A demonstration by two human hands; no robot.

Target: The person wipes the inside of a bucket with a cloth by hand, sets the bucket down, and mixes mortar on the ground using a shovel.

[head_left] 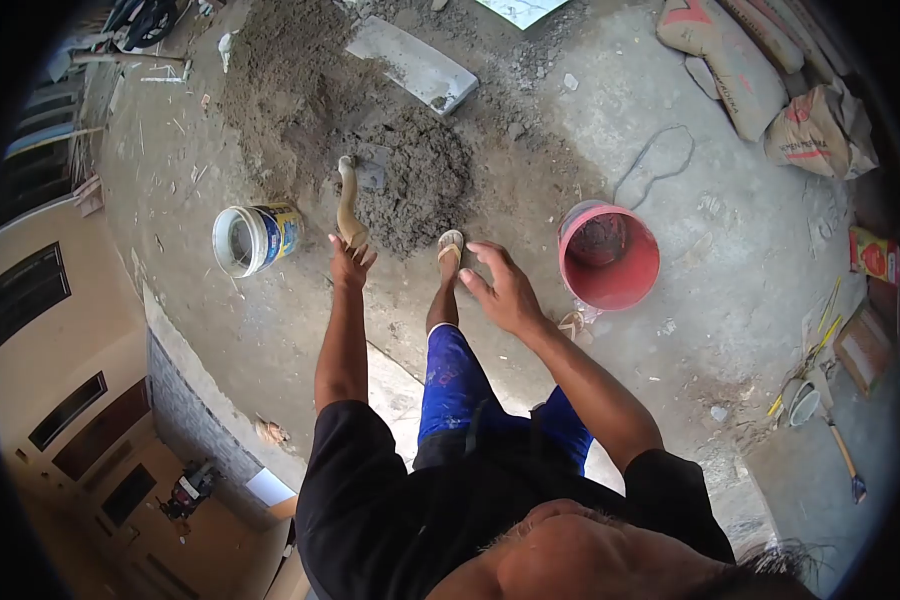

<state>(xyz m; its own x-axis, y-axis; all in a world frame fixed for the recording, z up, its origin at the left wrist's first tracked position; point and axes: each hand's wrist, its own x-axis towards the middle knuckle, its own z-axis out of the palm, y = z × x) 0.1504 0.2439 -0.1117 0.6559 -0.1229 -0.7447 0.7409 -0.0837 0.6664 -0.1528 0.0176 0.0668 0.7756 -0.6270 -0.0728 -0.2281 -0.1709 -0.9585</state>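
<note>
My left hand [350,266] is at the near end of the wooden handle of a hoe [349,205], its fingers apart. Whether the fingertips touch the wood I cannot tell. The hoe's grey metal blade rests in a heap of wet mortar [415,180]. Fingers spread and holding nothing, my right hand [505,292] hovers over the ground between my sandalled foot [450,245] and a red bucket [610,257]. That bucket is tilted toward me and has some grey mortar inside.
A white paint bucket [255,240] lies tipped on the left. Beyond the mortar are a sand pile [280,90] and a pale slab [415,62]. Cement bags [725,70] lie at the upper right. A thin wire loop [660,165] sits behind the red bucket.
</note>
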